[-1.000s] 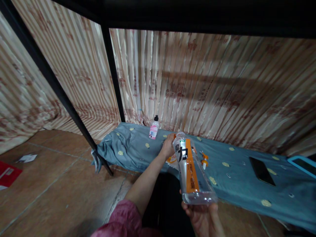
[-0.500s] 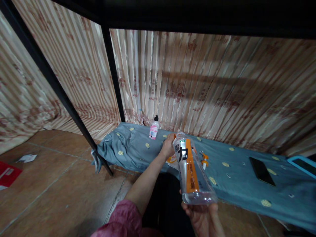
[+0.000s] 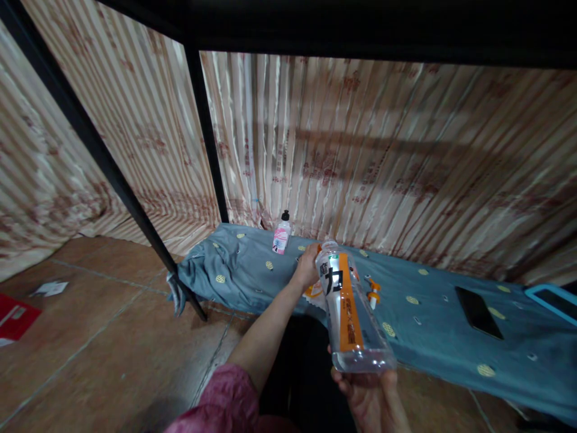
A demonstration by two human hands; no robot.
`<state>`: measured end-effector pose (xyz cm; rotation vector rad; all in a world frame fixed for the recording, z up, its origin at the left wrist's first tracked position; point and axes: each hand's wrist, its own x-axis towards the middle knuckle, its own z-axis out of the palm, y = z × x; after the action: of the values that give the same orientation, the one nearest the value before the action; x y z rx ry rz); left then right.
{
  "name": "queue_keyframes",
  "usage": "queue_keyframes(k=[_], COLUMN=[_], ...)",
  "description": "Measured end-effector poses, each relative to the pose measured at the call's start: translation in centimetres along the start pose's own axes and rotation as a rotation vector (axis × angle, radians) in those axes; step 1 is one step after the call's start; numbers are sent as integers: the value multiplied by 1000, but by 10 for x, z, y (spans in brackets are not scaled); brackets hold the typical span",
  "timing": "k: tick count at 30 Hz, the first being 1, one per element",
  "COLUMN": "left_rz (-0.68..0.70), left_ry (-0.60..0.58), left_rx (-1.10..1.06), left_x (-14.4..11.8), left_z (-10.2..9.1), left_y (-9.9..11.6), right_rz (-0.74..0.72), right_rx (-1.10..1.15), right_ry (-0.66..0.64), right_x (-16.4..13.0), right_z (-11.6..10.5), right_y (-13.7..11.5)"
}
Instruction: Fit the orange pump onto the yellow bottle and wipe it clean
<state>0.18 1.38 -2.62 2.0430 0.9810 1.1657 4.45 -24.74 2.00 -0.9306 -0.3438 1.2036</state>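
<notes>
A clear plastic bottle (image 3: 367, 325) with an orange and silver label is tilted in front of me, its neck pointing away. My right hand (image 3: 367, 391) supports it from below, with fingers and thumb around its base. At the neck end, my left hand (image 3: 308, 264) is closed, with a bit of something orange showing at its fingertips. Its fingers are partly hidden by the bottle. Under the left hand, an orange and white packet (image 3: 316, 294) lies partly covered. An orange pump head (image 3: 373, 293) rests just right of the bottle.
A small pink-labelled bottle (image 3: 281, 234) with a black cap stands on the blue-grey cloth (image 3: 252, 264). Farther right lie a black phone (image 3: 478, 313) and a blue-framed object (image 3: 552, 300). Black frame posts (image 3: 207, 126) rise before striped curtains (image 3: 360, 150). A red box (image 3: 17, 317) is on the tiled floor.
</notes>
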Motion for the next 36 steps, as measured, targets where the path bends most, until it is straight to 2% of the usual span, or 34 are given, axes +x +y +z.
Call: queue_keyframes(k=[18, 36], left_rz=[53, 36], left_ry=[-1, 12], left_rx=[30, 25], left_x=[1, 1], left_z=[2, 3], left_y=[-4, -6], right_rz=[-14, -9], right_rx=[9, 25], right_ry=[-12, -25], right_x=[1, 2], right_z=[-3, -5], right_y=[1, 2])
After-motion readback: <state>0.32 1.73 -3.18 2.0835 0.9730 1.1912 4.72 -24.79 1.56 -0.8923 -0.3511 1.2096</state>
